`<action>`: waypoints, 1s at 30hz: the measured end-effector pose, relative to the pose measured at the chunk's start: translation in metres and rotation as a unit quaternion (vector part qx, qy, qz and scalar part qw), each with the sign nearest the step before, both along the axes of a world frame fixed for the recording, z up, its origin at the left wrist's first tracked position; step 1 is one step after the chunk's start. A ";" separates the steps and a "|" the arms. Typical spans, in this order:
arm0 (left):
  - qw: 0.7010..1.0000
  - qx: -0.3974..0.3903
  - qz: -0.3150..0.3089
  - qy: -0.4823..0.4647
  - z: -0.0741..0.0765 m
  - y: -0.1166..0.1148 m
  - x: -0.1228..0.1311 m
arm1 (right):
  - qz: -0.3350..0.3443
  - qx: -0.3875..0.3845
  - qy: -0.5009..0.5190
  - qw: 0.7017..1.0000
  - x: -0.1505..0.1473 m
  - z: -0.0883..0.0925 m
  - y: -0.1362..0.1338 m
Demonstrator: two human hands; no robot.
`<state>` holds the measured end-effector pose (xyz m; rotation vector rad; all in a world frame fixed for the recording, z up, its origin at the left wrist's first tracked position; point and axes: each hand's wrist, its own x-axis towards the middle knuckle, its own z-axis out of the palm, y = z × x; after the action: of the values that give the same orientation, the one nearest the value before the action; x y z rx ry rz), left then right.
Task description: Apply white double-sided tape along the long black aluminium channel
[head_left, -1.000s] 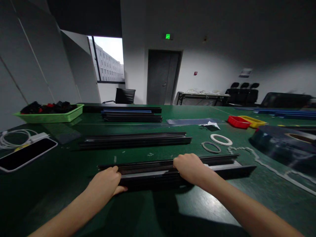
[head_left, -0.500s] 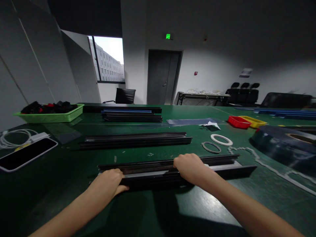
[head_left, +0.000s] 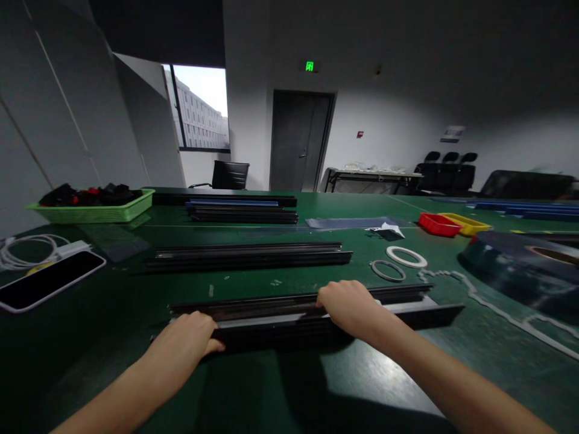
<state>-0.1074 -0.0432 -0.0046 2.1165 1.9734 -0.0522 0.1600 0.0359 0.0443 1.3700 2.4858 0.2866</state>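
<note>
A long black channel profile (head_left: 275, 339) lies across the green table in front of me, with a pale strip (head_left: 265, 321) along its inside. Around its left end my left hand (head_left: 190, 334) is closed, thumb on the near side and fingers over the top. Right of the profile's middle, my right hand (head_left: 346, 306) grips the near wall, its fingertips curled down into the channel and partly hidden. Beyond it lies another black profile (head_left: 248, 259), parallel and apart from my hands.
Several stacked profiles (head_left: 244, 215) lie farther back. At left are a green basket (head_left: 90, 214) of dark parts, a phone (head_left: 52, 280) and a white cable (head_left: 31, 253). To the right are two rings of tape (head_left: 406, 257), a large film roll (head_left: 511, 271), a red tray (head_left: 438, 226) and a yellow tray (head_left: 470, 226).
The held profile has slid slightly to the left, and my left hand has moved left with it. My right hand has barely shifted and keeps its grip.
</note>
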 end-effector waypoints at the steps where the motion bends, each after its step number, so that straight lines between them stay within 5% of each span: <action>1: 1.000 -0.003 0.006 0.000 0.001 -0.001 -0.002 | 0.003 -0.001 0.001 1.000 0.000 0.000 -0.001; 8: 1.000 -0.017 0.001 0.021 0.011 -0.005 0.000 | 0.006 0.011 0.004 1.000 -0.001 -0.004 -0.001; 30: 0.998 -0.005 -0.018 0.067 0.008 0.002 -0.001 | -0.014 -0.001 -0.007 1.000 -0.003 0.000 -0.002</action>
<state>-0.1083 -0.0413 0.0033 2.1949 2.0030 -0.2153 0.1566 0.0341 0.0446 1.3947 2.4536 0.2862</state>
